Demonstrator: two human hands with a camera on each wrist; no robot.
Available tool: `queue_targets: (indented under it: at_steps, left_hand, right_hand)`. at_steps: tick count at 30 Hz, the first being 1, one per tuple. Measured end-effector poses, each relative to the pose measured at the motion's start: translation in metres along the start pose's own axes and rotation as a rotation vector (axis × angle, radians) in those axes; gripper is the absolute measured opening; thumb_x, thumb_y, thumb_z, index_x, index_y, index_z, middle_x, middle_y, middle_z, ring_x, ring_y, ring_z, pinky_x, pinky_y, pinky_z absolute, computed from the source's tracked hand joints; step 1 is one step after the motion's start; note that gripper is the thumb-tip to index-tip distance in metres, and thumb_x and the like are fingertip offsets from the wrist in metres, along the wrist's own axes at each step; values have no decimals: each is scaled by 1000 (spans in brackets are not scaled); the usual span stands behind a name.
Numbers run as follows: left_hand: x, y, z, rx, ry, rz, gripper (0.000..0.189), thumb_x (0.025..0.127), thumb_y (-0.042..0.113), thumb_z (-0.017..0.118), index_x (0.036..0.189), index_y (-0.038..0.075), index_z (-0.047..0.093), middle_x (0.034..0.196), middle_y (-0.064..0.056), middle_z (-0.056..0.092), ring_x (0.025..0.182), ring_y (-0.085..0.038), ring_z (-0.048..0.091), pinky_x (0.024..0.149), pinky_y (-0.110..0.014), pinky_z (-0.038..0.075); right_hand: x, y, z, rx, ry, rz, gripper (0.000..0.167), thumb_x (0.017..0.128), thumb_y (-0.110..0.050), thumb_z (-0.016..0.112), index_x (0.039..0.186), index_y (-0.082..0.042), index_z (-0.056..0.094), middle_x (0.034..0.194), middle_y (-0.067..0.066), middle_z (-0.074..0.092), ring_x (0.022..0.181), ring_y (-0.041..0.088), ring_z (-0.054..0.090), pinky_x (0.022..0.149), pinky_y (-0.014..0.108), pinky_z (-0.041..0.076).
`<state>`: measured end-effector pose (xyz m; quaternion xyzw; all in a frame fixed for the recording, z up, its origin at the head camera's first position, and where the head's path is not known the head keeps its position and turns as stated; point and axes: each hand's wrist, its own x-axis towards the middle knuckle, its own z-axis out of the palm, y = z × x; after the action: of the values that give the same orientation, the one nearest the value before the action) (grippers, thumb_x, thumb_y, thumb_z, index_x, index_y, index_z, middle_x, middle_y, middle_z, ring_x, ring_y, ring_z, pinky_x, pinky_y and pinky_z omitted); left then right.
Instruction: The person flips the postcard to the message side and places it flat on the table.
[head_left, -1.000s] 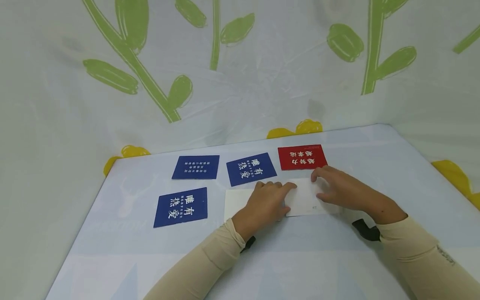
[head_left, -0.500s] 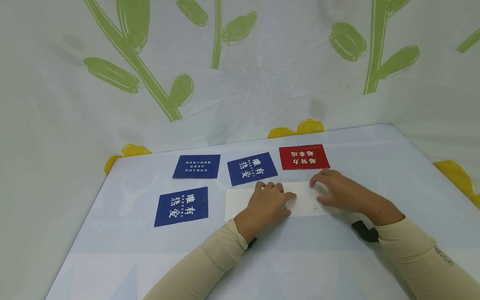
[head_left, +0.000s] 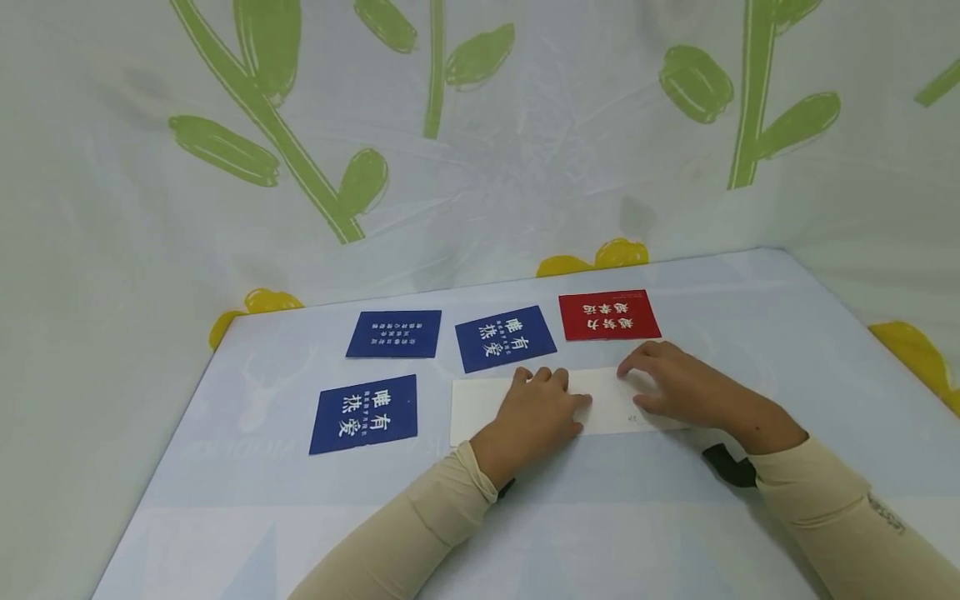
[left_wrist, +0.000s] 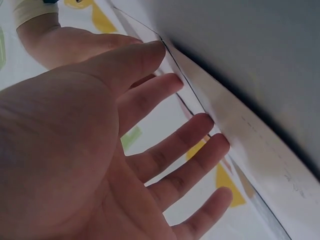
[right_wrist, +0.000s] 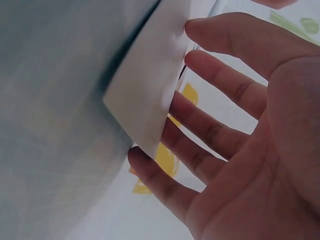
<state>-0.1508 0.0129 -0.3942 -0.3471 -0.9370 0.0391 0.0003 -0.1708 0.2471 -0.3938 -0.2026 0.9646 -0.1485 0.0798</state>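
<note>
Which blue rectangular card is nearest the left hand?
The blue rectangular card immediately left of the red rectangular card, just beyond the left hand; the other two blue cards lie farther left.

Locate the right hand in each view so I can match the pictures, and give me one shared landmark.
Head: right hand, right of centre, reaching in from the lower right.
Left wrist: right hand, upper left, partly behind the larger left hand.
Right wrist: right hand, large, filling much of the right side, palm in view.
Shared landmark: white card near the fingertips.
</note>
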Motion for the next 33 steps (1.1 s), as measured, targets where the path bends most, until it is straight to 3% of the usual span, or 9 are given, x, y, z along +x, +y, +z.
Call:
queue_targets:
  at_steps: [8,13,21,28,33]
  left_hand:
    - [1,1,1,26,25,20,40,92,45,70,131,38,65,117,-1,68,108,-20,64,94,-42,52]
    - [0,2,1,44,6,9,39,93,45,68,132,39,65,119,-1,68,109,-19,63,94,-42,52]
    - [-3,0,2,56,2,6,39,93,45,67,132,38,65,119,-1,68,109,-19,63,92,-41,54]
    - [0,0,4,55,-1,12,40,93,46,68,132,39,64,119,-1,67,108,-19,62,92,-40,54]
    - [0,0,5,59,9,12,40,92,47,68,132,39,64,119,0,67,108,-18,62,91,-39,54]
  right_hand:
    - [-3,5,-4,-26,33,9,39,83,-22,80,119,-13,69,128,16,61,120,38,54,93,54,55]
    - [4,9,-12,-69,72,18,45,86,-23,78,127,-9,65,133,21,59,124,42,53,96,58,52]
    - [34,21,-17,-156,14,78,65,89,-31,75,145,-8,51,148,26,46,134,49,43,98,63,48]
    - [52,28,-16,-89,-59,119,75,92,-35,69,156,-13,34,160,26,26,142,52,27,99,67,45]
    - [61,31,-14,-78,-80,137,77,93,-35,68,157,-13,31,161,28,21,143,52,24,102,69,42]
